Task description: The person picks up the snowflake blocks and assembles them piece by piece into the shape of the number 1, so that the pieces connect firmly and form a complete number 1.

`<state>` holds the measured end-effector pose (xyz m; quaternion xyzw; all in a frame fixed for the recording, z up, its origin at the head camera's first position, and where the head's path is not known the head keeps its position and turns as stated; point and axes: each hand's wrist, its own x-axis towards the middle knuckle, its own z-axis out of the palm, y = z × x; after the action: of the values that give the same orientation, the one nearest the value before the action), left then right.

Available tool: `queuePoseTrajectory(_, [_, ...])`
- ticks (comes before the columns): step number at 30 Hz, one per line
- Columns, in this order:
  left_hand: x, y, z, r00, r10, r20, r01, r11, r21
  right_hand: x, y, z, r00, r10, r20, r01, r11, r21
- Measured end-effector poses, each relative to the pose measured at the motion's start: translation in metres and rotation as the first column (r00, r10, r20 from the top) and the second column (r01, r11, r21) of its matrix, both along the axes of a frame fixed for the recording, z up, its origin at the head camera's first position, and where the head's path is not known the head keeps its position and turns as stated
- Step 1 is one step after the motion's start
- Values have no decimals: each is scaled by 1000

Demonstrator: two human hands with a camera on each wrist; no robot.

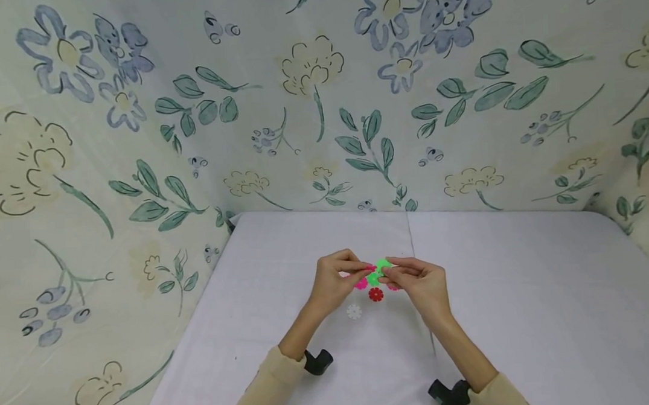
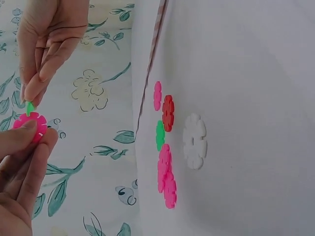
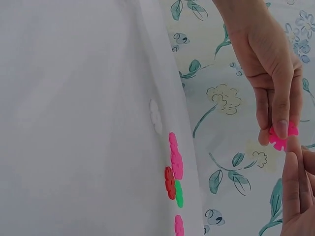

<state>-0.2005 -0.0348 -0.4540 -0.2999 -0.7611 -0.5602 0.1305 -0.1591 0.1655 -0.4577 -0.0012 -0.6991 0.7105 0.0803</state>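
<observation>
My left hand pinches a pink notched flower-shaped disc between thumb and fingers. Opposite it, my right hand holds a green notched disc by its edge. Both hands meet above the far-middle part of the table. In the left wrist view the green disc stands edge-on at the rim of the pink one, largely covered by the right fingers. From the right wrist view, the pink disc shows between the left thumb and fingers, while the right fingertips hide the green one.
On the white-covered table, below the hands, lie a red disc, a white disc, a green disc and several pink discs. Two of the pink ones overlap. Floral cloth hangs behind and beside the table.
</observation>
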Motion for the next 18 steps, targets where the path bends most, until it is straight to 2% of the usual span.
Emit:
queuePoseTrajectory(4, [-1,-1,-1,999,-4,-49,4,1000,-4,1,-3,-1,1000,-17,-9,17,1000,8])
queuePoseTrajectory(10, [-1,-1,1,990,1,-142,-9,999,-54,2,-8,-2,999,-42,-16,42,999,19])
queuePoseTrajectory(15, [0,0,0,986,15,-163,-27,997,-68,3,-11,-4,997,-62,-36,62,998,2])
queuePoseTrajectory(18, [1,1,0,978,10,-206,-27,997,-78,4,-13,-6,995,-75,-61,74,997,-12])
